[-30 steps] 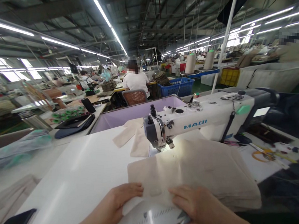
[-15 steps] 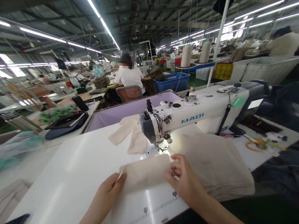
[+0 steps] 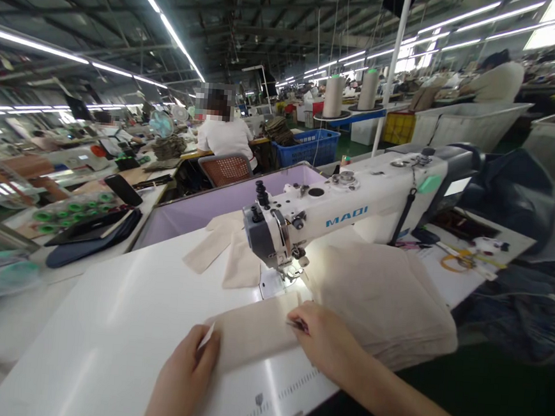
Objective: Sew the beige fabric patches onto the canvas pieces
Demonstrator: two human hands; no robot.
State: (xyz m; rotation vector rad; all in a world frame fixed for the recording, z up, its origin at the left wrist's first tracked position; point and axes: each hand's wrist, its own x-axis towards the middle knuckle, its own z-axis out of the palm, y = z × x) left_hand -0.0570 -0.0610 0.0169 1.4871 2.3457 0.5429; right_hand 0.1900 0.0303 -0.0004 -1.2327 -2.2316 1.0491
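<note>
On the near side of the sewing machine (image 3: 347,215), our beige cloth piece (image 3: 251,333) runs lengthwise left to right; our left hand (image 3: 192,365) pinches its left end, our right hand (image 3: 322,336), nearer the machine, grips a small dark object (image 3: 301,326) at its right end.

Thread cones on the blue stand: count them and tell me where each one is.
2. The left cone stands farther from the white pole; the right cone stands nearer it, both on the blue stand. None seems hidden.
</note>
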